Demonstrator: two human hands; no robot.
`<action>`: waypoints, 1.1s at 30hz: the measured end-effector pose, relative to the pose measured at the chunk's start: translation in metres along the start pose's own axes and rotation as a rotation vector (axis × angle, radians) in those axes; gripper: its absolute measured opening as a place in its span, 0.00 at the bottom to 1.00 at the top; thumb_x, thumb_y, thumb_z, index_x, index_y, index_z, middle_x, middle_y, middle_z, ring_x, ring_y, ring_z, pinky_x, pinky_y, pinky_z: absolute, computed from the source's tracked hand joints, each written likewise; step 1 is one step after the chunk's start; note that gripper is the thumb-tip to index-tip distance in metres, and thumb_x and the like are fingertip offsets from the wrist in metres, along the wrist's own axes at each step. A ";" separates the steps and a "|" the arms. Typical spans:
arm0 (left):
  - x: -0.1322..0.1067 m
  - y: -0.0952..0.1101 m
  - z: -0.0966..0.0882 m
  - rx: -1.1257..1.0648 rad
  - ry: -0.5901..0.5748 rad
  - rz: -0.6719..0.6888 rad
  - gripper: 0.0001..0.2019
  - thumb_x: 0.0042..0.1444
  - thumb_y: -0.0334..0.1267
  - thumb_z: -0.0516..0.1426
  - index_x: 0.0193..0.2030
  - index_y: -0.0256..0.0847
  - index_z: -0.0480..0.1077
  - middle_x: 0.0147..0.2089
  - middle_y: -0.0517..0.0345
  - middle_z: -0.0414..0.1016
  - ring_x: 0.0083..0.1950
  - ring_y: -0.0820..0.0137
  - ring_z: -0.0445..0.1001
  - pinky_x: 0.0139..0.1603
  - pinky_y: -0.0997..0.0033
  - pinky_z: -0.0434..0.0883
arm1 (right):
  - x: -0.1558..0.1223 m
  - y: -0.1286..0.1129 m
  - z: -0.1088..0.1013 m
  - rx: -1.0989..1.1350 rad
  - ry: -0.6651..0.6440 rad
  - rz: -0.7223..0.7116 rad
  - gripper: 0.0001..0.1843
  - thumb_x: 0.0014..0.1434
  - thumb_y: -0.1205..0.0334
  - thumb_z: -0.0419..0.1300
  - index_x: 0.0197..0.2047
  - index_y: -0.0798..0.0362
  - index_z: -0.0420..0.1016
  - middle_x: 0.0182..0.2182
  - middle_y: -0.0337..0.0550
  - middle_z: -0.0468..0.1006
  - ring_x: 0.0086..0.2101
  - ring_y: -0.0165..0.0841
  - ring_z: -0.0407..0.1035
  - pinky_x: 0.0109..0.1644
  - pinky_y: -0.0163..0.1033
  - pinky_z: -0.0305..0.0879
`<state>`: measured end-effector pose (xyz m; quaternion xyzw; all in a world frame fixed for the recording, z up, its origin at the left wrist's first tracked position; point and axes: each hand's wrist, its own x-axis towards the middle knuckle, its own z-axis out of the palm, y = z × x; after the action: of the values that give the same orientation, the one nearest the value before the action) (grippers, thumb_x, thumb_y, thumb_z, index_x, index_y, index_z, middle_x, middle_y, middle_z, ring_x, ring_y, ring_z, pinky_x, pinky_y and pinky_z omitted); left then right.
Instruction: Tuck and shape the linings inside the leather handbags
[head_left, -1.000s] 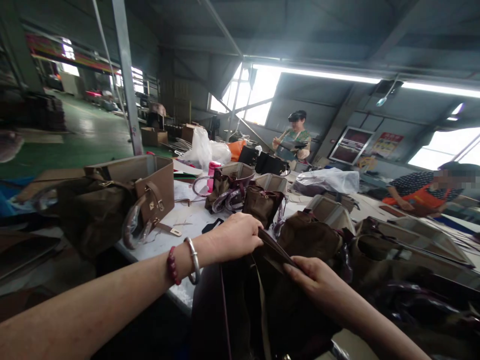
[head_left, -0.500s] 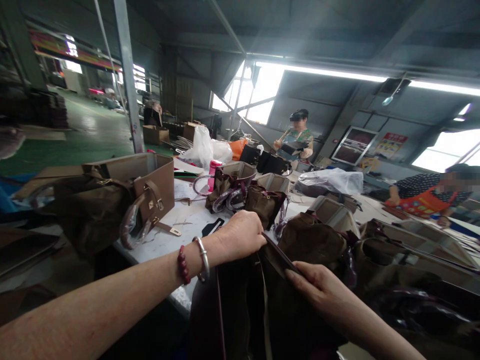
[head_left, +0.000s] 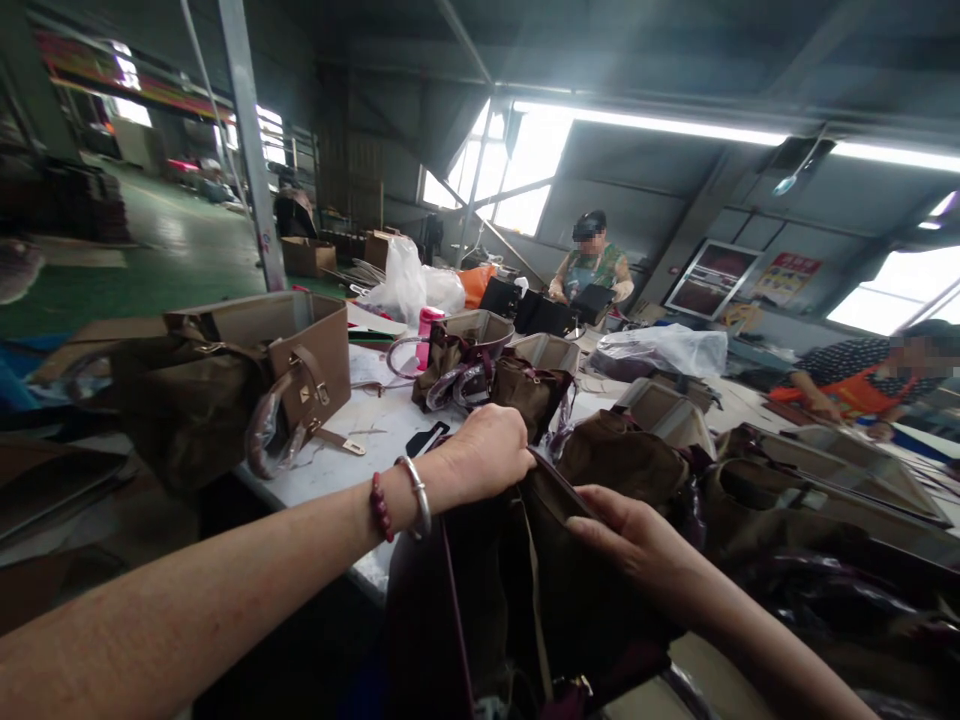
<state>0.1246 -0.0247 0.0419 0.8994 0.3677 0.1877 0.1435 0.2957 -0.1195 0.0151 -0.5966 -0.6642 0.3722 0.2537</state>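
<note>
Handling dark bag (head_left: 600, 600) at near side of table (head_left: 375, 408); support below unclear. Left hand (head_left: 487, 447) and right hand (head_left: 634, 535) each narrow in grip, pinching its rim (head_left: 559, 489). Step looks like straightening that rim; next move seems to call for even tension along it.

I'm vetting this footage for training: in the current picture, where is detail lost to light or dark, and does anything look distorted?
Head view: the central window is blown out to white; head view: the dark bag held by the left hand and right hand loses detail in shadow; head view: the gray post leans, perhaps from camera tilt or lens distortion.
</note>
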 end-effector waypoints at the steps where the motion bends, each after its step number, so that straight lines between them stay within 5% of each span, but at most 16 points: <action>1: 0.000 0.000 0.000 0.002 0.002 0.004 0.10 0.44 0.34 0.51 0.22 0.33 0.72 0.23 0.52 0.72 0.25 0.72 0.67 0.27 0.76 0.61 | 0.000 0.000 0.000 -0.032 0.007 -0.011 0.16 0.53 0.50 0.52 0.36 0.55 0.66 0.29 0.39 0.70 0.31 0.32 0.64 0.33 0.33 0.61; 6: 0.000 -0.001 0.000 0.003 0.002 0.014 0.11 0.45 0.36 0.50 0.22 0.34 0.72 0.22 0.53 0.71 0.24 0.72 0.66 0.27 0.76 0.60 | 0.000 -0.001 -0.001 -0.277 0.043 -0.019 0.19 0.58 0.49 0.44 0.28 0.55 0.65 0.21 0.37 0.65 0.23 0.28 0.60 0.25 0.31 0.57; 14: 0.001 0.002 -0.004 -0.001 -0.005 -0.014 0.10 0.45 0.34 0.51 0.21 0.33 0.72 0.22 0.53 0.71 0.24 0.72 0.66 0.26 0.76 0.60 | 0.005 -0.002 -0.006 -0.315 0.006 -0.019 0.20 0.59 0.49 0.42 0.26 0.55 0.62 0.20 0.35 0.63 0.22 0.26 0.57 0.24 0.30 0.55; 25: 0.000 0.004 -0.010 -0.017 -0.027 -0.028 0.10 0.45 0.33 0.51 0.22 0.33 0.72 0.22 0.53 0.72 0.25 0.72 0.67 0.27 0.76 0.61 | 0.012 -0.021 -0.014 -0.156 -0.156 0.061 0.18 0.49 0.50 0.57 0.37 0.56 0.67 0.30 0.40 0.72 0.31 0.34 0.65 0.29 0.32 0.60; 33: 0.003 0.002 -0.007 -0.014 -0.031 -0.042 0.10 0.45 0.34 0.51 0.22 0.33 0.72 0.22 0.52 0.72 0.24 0.72 0.67 0.26 0.75 0.61 | 0.015 -0.013 -0.015 -0.235 -0.002 0.125 0.13 0.47 0.56 0.57 0.30 0.58 0.68 0.23 0.38 0.69 0.25 0.30 0.63 0.26 0.31 0.58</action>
<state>0.1249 -0.0228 0.0496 0.8934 0.3828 0.1734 0.1593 0.2969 -0.1021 0.0331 -0.6621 -0.6649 0.3076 0.1577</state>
